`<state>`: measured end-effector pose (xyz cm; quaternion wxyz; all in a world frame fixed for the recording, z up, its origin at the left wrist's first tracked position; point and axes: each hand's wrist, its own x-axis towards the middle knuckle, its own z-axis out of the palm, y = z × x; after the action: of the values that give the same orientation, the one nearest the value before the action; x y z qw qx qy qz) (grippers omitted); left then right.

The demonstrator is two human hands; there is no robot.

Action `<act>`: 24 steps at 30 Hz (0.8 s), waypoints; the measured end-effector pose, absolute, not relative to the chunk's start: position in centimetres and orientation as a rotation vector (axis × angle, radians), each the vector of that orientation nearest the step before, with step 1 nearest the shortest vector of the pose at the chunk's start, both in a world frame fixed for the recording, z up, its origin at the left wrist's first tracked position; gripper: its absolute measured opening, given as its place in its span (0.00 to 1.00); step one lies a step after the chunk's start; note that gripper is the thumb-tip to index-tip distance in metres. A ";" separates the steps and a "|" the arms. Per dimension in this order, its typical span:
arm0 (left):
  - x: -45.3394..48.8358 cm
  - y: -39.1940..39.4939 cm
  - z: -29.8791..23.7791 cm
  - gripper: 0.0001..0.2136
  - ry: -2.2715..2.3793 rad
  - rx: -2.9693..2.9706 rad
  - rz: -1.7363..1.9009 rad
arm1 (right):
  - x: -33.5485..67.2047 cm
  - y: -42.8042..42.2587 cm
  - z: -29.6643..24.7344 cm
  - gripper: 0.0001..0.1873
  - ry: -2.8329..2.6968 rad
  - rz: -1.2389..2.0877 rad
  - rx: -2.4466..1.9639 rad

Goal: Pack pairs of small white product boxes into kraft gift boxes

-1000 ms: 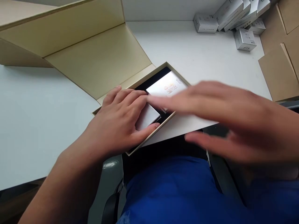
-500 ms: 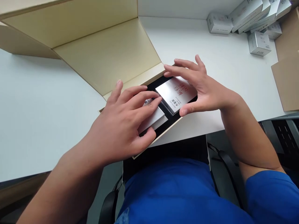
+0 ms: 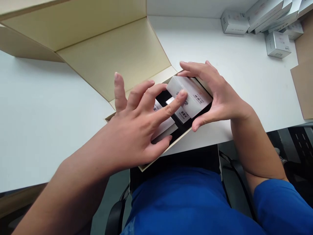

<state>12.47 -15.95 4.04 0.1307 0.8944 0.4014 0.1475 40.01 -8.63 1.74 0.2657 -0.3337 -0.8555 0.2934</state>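
Note:
A shallow gift box [image 3: 181,133] with a cream rim and black inside lies at an angle at the table's edge. My left hand [image 3: 137,127] is over its left part, fingers spread, the index fingertip pressed on a tilted white tea carton [image 3: 192,98]. Under that carton shows part of a flat tea carton [image 3: 182,115]. Another tea carton [image 3: 163,127] sits below my left palm, partly hidden. My right hand [image 3: 217,91] spans the right end of the gift box, thumb at the front rim and fingers at the back rim, curved around the tilted carton.
The gift box's cream lid [image 3: 117,58] stands folded open behind it. Several silvery-white cartons [image 3: 278,45] stand at the back right beside brown cardboard [image 3: 303,88]. A chair armrest [image 3: 116,209] is below the white table [image 3: 36,124].
The right carton, flat before, is now tilted up with another visible beneath it. My left index finger has stretched rightward onto it. My right hand has shifted slightly right.

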 end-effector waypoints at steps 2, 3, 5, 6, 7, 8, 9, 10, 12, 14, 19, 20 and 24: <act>13.0 -15.6 4.4 0.31 1.200 2.585 0.403 | 40.0 -8.5 1.5 0.66 -2.179 0.913 -0.816; 13.3 -15.5 4.6 0.32 1.215 2.588 0.394 | 40.0 -8.5 1.5 0.62 -2.103 0.999 -0.774; 13.9 -15.3 4.8 0.32 1.221 2.603 0.387 | 39.9 -8.7 1.5 0.54 -1.959 1.184 -0.722; 14.1 -15.3 4.9 0.33 1.209 2.614 0.403 | 39.9 -8.9 1.5 0.51 -1.894 1.263 -0.714; 14.2 -15.2 4.9 0.33 1.191 2.622 0.419 | 39.8 -9.1 1.6 0.50 -1.830 1.322 -0.706; 14.2 -15.2 5.0 0.33 1.175 2.631 0.440 | 39.8 -9.4 1.7 0.50 -1.770 1.364 -0.703; 14.0 -15.3 5.0 0.32 1.168 2.639 0.467 | 39.7 -9.6 1.8 0.50 -1.720 1.382 -0.708; 13.8 -15.4 5.0 0.30 1.170 2.647 0.489 | 39.6 -9.8 1.9 0.50 -1.686 1.379 -0.724; 13.1 -15.6 5.1 0.25 1.197 2.651 0.501 | 39.6 -10.1 2.1 0.50 -1.682 1.332 -0.771; 12.4 -15.9 4.9 0.20 1.217 2.632 0.455 | 39.6 -10.1 2.1 0.53 -1.740 1.247 -0.841; 11.8 -16.4 3.9 0.24 1.276 2.543 0.368 | 39.8 -9.6 1.4 0.54 -1.787 1.100 -0.932; 11.9 -16.4 3.7 0.25 1.298 2.548 0.375 | 39.8 -9.6 1.2 0.54 -1.784 1.076 -0.928; 12.5 -16.5 3.6 0.24 1.314 2.579 0.358 | 39.8 -9.7 0.6 0.52 -1.792 0.985 -0.914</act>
<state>12.50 -16.47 3.57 0.1122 0.8786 0.4478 0.1220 39.78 -9.67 0.62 0.4359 -0.3674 -0.7200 0.3957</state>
